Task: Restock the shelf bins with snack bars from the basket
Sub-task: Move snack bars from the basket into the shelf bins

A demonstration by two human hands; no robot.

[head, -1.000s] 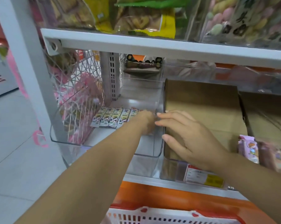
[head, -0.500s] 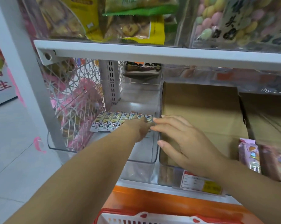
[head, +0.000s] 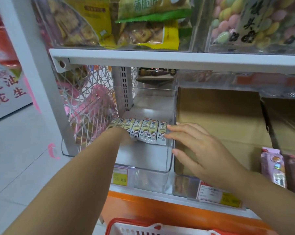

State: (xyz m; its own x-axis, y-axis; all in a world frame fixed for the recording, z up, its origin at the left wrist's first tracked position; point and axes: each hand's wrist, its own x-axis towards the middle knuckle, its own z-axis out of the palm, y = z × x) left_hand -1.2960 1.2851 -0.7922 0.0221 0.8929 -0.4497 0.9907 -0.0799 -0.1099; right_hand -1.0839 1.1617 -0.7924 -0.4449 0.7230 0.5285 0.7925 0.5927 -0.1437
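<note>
The left hand is blurred and sits low in the clear bin, at the near ends of the snack bars; I cannot tell if it holds something. Its forearm covers part of the left bars. The red basket is cut off at the bottom edge. The right hand is flat with straight fingers, its fingertips touching the rightmost bar, gripping nothing. A cardboard box is just right of the bin. Seven bars show in one row, side by side, in the bin's middle; two yellow price tags hang below.
</note>
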